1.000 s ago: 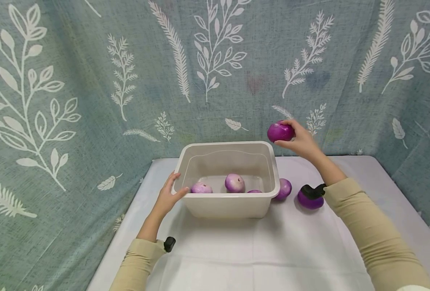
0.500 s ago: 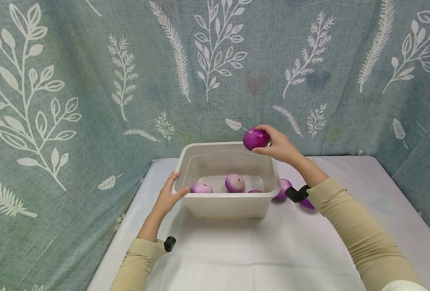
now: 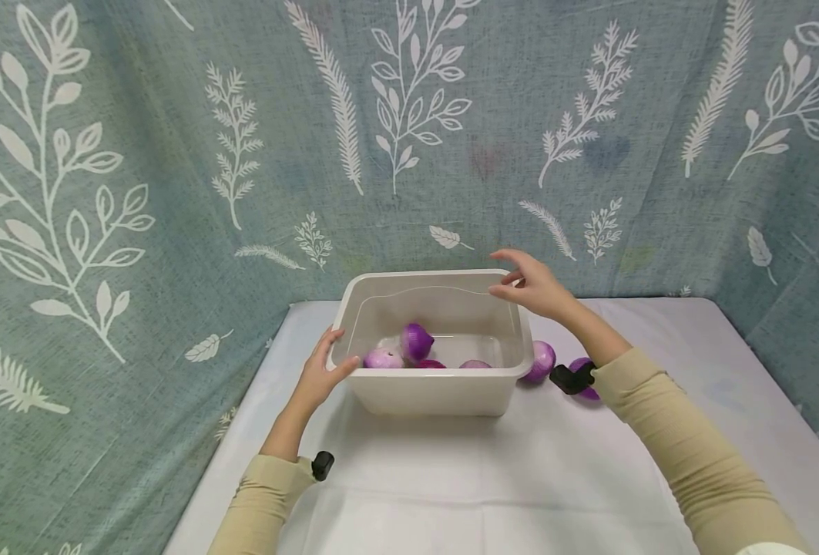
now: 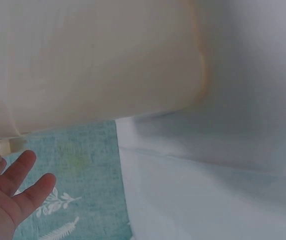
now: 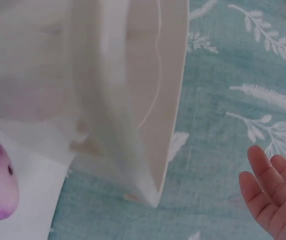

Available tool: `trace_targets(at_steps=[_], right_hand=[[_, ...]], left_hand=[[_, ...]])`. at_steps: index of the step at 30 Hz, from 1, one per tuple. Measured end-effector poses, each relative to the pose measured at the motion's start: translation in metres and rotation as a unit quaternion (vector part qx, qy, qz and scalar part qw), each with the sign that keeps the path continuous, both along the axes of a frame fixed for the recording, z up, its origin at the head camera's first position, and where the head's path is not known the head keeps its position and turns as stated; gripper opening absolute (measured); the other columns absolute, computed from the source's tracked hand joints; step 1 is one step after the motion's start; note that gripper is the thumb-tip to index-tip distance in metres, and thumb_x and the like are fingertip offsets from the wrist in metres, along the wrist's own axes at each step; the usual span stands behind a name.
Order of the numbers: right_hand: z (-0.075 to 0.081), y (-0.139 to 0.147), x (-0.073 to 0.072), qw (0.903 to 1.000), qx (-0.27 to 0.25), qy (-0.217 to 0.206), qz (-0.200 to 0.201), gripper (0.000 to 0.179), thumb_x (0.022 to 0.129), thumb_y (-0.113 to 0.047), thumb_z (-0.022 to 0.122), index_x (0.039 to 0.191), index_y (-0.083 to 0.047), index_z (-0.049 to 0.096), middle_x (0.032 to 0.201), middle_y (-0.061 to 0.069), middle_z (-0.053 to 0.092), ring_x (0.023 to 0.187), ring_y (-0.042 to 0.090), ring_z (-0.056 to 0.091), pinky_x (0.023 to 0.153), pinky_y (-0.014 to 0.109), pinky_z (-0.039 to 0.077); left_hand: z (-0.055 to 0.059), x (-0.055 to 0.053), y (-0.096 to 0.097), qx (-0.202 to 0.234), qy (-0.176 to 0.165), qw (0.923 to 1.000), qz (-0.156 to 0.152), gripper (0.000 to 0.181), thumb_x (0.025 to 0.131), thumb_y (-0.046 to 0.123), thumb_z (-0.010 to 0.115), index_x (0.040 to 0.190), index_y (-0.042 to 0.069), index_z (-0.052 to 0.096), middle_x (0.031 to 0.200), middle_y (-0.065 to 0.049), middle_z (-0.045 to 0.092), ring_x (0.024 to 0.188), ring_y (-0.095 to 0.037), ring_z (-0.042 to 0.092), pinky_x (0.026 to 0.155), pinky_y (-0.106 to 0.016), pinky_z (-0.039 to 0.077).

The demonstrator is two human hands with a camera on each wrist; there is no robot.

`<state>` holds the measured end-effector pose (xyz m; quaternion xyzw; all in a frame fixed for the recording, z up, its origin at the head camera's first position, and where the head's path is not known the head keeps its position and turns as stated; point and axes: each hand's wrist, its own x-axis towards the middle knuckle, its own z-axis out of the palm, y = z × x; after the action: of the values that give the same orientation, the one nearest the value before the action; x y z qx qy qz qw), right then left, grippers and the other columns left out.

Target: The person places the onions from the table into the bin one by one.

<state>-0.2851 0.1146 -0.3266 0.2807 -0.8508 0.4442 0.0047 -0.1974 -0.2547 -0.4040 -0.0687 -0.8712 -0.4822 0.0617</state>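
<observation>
A beige plastic bin (image 3: pixel 430 393) stands on the white-covered table. At its left front corner my left hand (image 3: pixel 322 370) rests against the rim, thumb and fingers spread. In the left wrist view, the fingers (image 4: pixel 35 192) extend straight beside the rim. Above the bin's right back corner, my right hand (image 3: pixel 530 287) is spread apart and holds nothing. Inside the bin lie several onions: a deep purple onion (image 3: pixel 417 341), a paler onion (image 3: pixel 384 358) to its left, and others partly hidden by the front wall.
A purple onion (image 3: pixel 541 362) sits on the table by the bin's right side. Farther right, another onion (image 3: pixel 581 378) is partly covered by the black wrist camera (image 3: pixel 571 378). A leaf-patterned teal curtain (image 3: pixel 409 154) hangs behind and around the table (image 3: pixel 423 493).
My right hand has moved left to the bin and let go of the purple onion, which now lies inside. Onions in the bin have shifted. My left hand stays at the rim.
</observation>
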Motion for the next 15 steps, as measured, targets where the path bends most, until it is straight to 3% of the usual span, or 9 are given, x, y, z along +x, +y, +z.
trace_targets(at_steps=[4,11,15], right_hand=[[-0.006,0.014,0.000,0.9999,0.006,-0.001,-0.016,0.057,0.088,-0.024,0.061,0.136,-0.006,0.037,0.141,0.017,0.035,0.106,0.033,0.056,0.087,0.046,0.047],[-0.017,0.041,0.000,0.9985,0.021,0.014,-0.048,0.059,0.087,-0.026,0.062,0.136,-0.005,0.038,0.139,0.019,0.037,0.104,0.036,0.057,0.085,0.048,0.047],[-0.023,0.057,0.004,0.9972,0.030,0.008,-0.068,0.060,0.087,-0.027,0.062,0.136,-0.004,0.037,0.138,0.021,0.038,0.104,0.036,0.056,0.086,0.050,0.046]], left_hand=[[0.000,0.000,0.001,-0.001,0.000,1.0000,0.003,0.062,0.084,0.013,0.061,0.136,-0.007,0.032,0.149,-0.023,0.017,0.134,-0.041,0.021,0.106,-0.057,0.020],[-0.034,-0.021,-0.018,-0.015,0.009,0.9998,0.010,0.067,0.083,0.024,0.064,0.138,0.005,0.033,0.151,-0.015,0.017,0.136,-0.036,0.021,0.107,-0.055,0.021],[-0.033,-0.022,-0.017,-0.018,0.005,0.9998,0.010,0.066,0.084,0.024,0.064,0.139,0.005,0.033,0.152,-0.014,0.017,0.136,-0.035,0.021,0.107,-0.055,0.021]])
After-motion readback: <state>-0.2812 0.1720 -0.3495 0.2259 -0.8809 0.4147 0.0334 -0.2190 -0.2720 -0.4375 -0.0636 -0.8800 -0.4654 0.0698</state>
